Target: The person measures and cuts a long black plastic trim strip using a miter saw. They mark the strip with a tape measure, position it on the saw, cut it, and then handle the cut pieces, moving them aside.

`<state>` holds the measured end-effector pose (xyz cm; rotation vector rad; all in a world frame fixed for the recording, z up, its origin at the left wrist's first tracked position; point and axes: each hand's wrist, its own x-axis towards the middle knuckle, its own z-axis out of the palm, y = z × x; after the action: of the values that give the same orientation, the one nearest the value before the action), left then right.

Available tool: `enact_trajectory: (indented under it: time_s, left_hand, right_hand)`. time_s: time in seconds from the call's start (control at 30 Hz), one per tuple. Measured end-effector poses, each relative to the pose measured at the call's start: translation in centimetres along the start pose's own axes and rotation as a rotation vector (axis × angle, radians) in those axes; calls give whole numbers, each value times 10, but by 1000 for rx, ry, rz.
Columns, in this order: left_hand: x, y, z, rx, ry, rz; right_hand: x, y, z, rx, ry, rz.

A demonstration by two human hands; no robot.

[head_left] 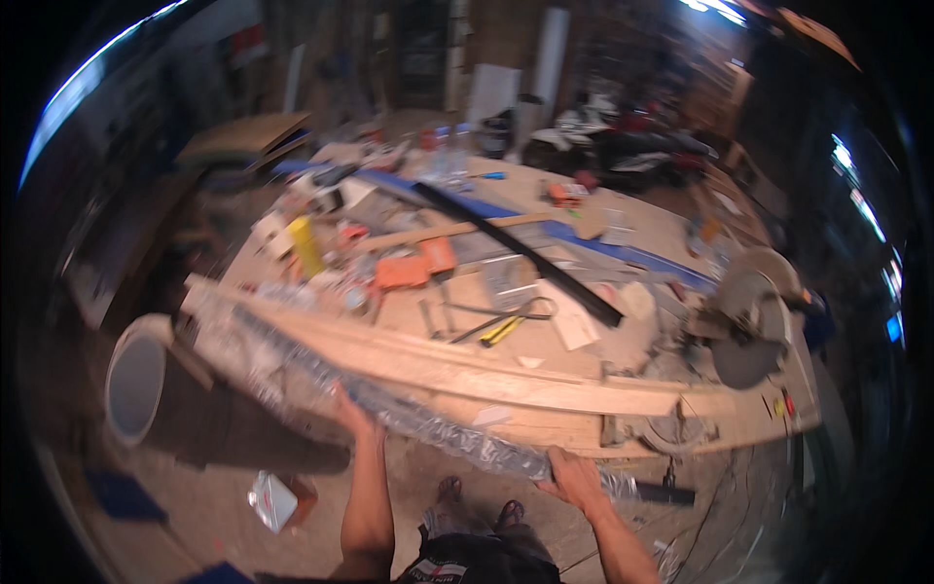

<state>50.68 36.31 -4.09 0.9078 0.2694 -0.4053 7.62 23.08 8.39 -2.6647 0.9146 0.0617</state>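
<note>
A long dark bar in crinkled clear wrap (pixel 457 438) lies diagonally along the workbench's near side, its bare black end toward the lower right. My left hand (pixel 355 414) grips it left of middle, fingers mostly hidden under it. My right hand (pixel 569 477) is closed around it farther right. Just beyond the bar are long pale wooden boards (pixel 545 384). A large grey cylinder (pixel 136 389) with a light inner wall lies left of my left hand. The picture is slightly blurred.
The cluttered workbench (pixel 671 195) carries a black bar (pixel 520 253), blue strips (pixel 642 258), orange boxes (pixel 399 273), a yellow canister (pixel 305 243), bottles and a circular saw (pixel 739 326) at right. A motorcycle (pixel 623 151) stands behind. Below are my sandalled feet and a foil-like packet (pixel 272 501).
</note>
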Motion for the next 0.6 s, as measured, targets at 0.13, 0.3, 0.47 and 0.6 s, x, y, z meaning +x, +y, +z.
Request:
enact_trajectory:
  time_s: [0.13,0.3,0.47,0.6]
  left_hand:
    - [-8,32,-11,-130,-193,-338]
    - [-83,39,6,-53,-139,-232]
    - [-185,31,31,64,-98,-132]
    - [-279,-8,30,122,-199,-163]
  right_hand:
    - [-43,-16,27,77,-67,80]
    - [-101,0,73,236,-1,131]
    - [-154,12,103,379,99,116]
    - [-154,1,101,478,129,65]
